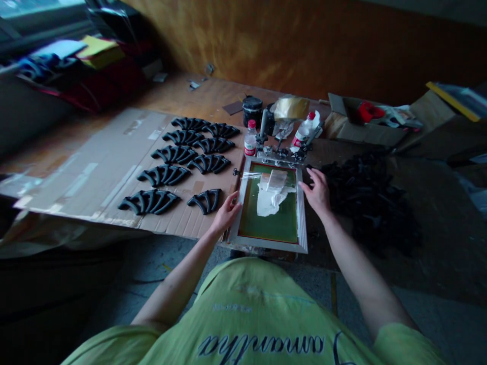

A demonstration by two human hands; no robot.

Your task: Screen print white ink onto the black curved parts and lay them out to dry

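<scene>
Left hand: fingers half curled, tips resting against the left rail of the metal screen-printing frame, no closed grip. Right hand: fingers spread and open, tips at the right rail, nothing held; exact contact with the rail not determinable from this view.

Frame position: lying flat at the near edge of the wooden table, between both hands, its far rail fitted with metal hinge clamps. Inside the frame: green mesh with a red border, carrying a smeared mass of white ink near the far rail, plus a strip of clear film at the upper left.

Just beyond the clamps: a red-capped plastic bottle, a second red-capped plastic bottle, a black ink tin and a crumpled gold foil bag.

Left of the frame: a flattened cardboard sheet bearing two rows of black arched pieces. Right of the frame: a dark heap of black pieces. Farther right: an open cardboard box holding a red item. Lower foreground: a yellow-green T-shirt on the wearer.
</scene>
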